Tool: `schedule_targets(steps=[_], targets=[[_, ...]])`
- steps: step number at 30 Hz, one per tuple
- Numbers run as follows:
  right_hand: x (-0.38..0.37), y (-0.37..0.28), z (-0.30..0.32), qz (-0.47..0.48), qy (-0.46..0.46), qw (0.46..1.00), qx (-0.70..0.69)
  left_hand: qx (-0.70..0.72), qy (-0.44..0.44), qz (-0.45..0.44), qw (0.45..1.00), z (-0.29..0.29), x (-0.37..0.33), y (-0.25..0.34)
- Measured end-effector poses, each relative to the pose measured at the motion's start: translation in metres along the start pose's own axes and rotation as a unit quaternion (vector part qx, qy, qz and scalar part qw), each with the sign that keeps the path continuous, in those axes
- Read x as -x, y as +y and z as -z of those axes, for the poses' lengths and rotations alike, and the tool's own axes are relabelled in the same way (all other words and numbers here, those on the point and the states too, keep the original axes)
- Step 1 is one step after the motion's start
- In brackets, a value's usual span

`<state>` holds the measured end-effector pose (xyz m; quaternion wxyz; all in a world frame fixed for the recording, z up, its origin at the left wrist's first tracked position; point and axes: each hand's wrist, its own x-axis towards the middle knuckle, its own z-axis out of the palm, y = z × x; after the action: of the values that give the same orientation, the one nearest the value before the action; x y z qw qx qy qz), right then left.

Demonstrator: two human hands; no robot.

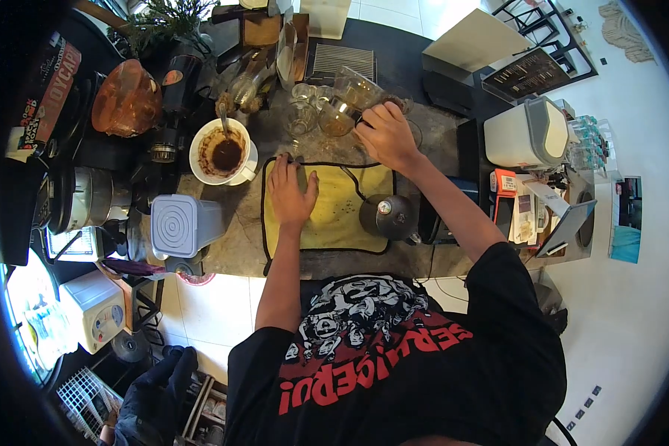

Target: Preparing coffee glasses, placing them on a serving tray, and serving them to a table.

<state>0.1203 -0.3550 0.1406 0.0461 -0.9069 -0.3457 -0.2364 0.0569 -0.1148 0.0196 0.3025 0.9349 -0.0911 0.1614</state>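
My right hand (pixel 388 137) is closed at the side of a clear glass jug (pixel 337 119) with a shiny metal band. The handle is mostly hidden under my fingers, and the jug looks tilted. My left hand (pixel 290 195) lies palm down with fingers spread over the left part of a yellow cloth mat (pixel 331 212) with black edging. Its fingertips reach the mat's far edge. On the mat's right side stands a dark gooseneck kettle (pixel 392 217). Left of my left hand is a white mug (pixel 198 152), holding dark brown grounds (pixel 225 156) and a spoon (pixel 224 119).
Clear drinking glasses (pixel 299 117) crowd beside the jug. A lidded grey-blue container (pixel 186 225) sits near the counter's front left. Coffee gear and an orange dripper-like bowl (pixel 128 98) fill the far left. A white bin (pixel 526 134) and a tablet (pixel 569 227) stand right.
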Motion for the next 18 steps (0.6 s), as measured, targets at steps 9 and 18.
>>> schedule_targets(steps=[9,18], targets=[[0.009,0.005,-0.004,0.091,-0.018,0.995,0.028,0.008,0.016,-0.009,1.000,-0.001,0.001,-0.001],[0.007,0.009,0.005,0.097,0.042,0.994,0.009,0.023,0.026,-0.015,0.999,-0.003,0.004,-0.004]])
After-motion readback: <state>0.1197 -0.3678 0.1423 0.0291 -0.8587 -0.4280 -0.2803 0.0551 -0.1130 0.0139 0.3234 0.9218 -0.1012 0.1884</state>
